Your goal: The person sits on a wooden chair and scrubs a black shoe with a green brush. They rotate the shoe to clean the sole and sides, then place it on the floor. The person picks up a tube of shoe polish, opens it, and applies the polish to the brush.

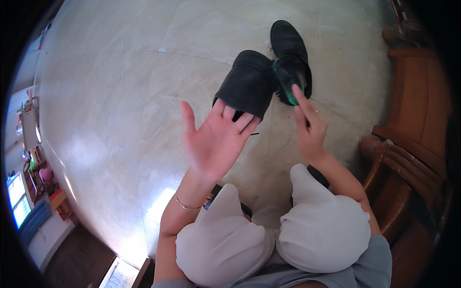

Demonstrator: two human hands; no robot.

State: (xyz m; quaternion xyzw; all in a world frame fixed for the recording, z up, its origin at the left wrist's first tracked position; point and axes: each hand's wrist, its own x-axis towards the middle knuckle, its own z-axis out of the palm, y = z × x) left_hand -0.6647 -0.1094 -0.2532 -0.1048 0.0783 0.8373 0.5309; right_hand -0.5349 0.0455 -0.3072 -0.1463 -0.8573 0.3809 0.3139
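My left hand (216, 144) is palm up, with its fingers pushed into the opening of a black leather boot or shoe (246, 82); its thumb stays outside. The fingertips are hidden inside. In my right hand (311, 126) is a brush (288, 81) with a green edge and dark bristles, held beside the right side of that footwear. It is blurred, so contact is hard to tell. Behind the brush, a second black shoe (288, 39) rests on the floor with its toe pointing away from me, its heel part partly covered by the brush.
Pale tiled floor (108, 90) spreads ahead and left, with bright glare near my left arm. Carved wooden furniture (414, 100) stands close on the right. My knees in light trousers (324, 230) are below my hands. Shelves with household items (39, 176) line the far left.
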